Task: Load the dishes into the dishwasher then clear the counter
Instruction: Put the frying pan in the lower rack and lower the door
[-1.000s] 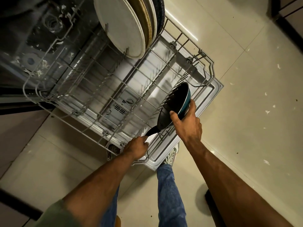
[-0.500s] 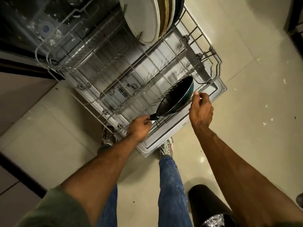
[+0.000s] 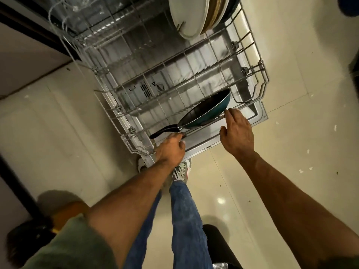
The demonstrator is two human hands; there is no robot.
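The frying pan stands on its edge in the front row of the lower rack, which is pulled out over the open dishwasher door. Plates are lined up at the far end, well apart from it. Its long axis runs along the rack's front rail. The black handle points to the person's left and the bowl lies to the right. The dark inside is tilted up and away, and the teal underside faces the person. The right hand is spread and relaxed and holds nothing, its fingertips just beside the teal wall; contact cannot be made out. The left hand sits at the front rail under the root of the handle with its fingers curled, but I cannot tell whether they grip the handle, the wire or nothing. The likely trouble is the lean: if the rim is not caught between tines, the weight of the handle could roll the pan flat or slide it along the rail once support goes. A handle lying this low might also snag the wires when the rack is pushed in
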